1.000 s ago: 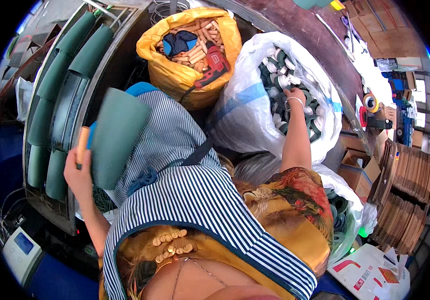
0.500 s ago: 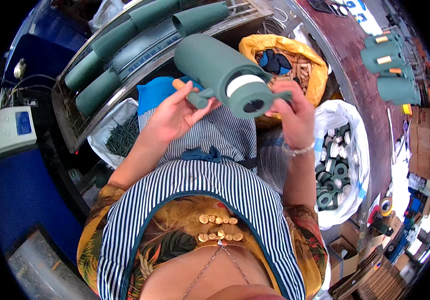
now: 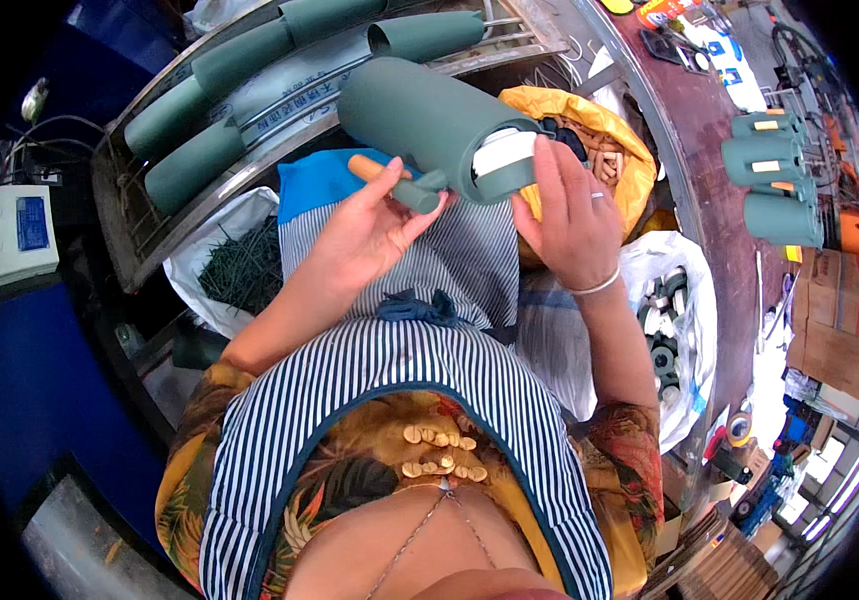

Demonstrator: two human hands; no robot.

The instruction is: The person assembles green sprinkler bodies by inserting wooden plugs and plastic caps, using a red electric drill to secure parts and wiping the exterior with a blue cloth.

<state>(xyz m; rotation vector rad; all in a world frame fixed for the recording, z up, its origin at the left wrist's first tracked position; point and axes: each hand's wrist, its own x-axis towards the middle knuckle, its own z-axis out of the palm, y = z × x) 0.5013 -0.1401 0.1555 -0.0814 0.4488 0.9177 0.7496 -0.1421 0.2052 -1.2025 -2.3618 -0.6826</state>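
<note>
Right now the green cup [image 3: 415,110] lies in the air just above and between my two hands, in front of my striped apron [image 3: 415,350]. My left hand [image 3: 370,225] is closed on the handle [image 3: 415,195], thumb on top of it, with its wooden grip [image 3: 365,168] poking out past my thumb. My right hand [image 3: 572,220] is clamped on the lid [image 3: 507,180], thumb at its lower edge and fingers over its right side; a white ring [image 3: 500,152] shows between lid and cup.

The fingers of my left hand are partly tucked behind the handle, so I can't see all of their hold. My right fingers cover part of the lid, and the join between handle and cup is hard to make out. The cup's underside is hidden from me, and the cup and my right hand cut across the yellow bag [image 3: 575,103].

The cup is tilted, its long axis slanting from upper left to lower right: the lidded end points toward my right hand, the other end toward the metal rack [image 3: 122,240]. The handle slants much the same way, wooden end to the upper left.
</note>
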